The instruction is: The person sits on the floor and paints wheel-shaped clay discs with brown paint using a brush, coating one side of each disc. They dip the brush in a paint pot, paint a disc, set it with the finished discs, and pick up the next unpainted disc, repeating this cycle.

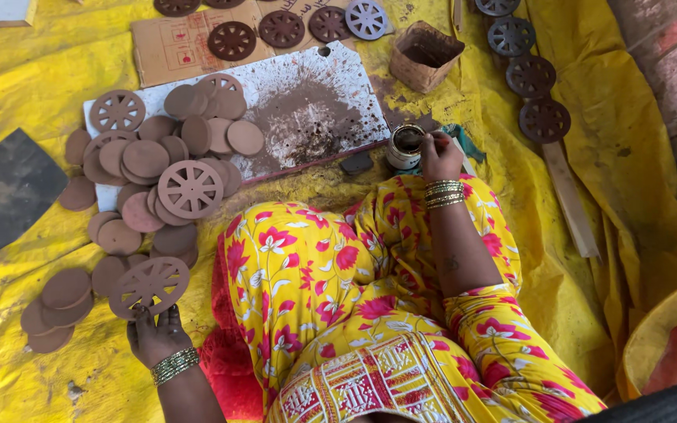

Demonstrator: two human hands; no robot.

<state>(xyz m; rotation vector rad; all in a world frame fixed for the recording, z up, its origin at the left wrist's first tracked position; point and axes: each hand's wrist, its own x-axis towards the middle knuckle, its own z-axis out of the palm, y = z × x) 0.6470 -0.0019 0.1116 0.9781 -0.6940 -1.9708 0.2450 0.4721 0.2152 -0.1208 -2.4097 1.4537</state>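
My left hand (156, 335) grips the near edge of a brown spoked clay wheel (150, 285) lying on the yellow sheet at lower left. My right hand (438, 156) reaches forward over my knee to a small round tin of dark paint (406, 146), its fingers pinched at the tin's rim; whether they hold a brush I cannot tell. A heap of plain brown clay discs and two more spoked wheels (190, 189) lies on a paint-spattered white board (331, 70). My lap in yellow flowered cloth fills the lower centre.
Dark painted wheels (232, 40) dry on a cardboard sheet at the top. More painted wheels (544, 119) run along a wooden slat (572, 200) at the right. A small woven basket (425, 56) stands behind the tin. A dark slab (3, 194) lies left.
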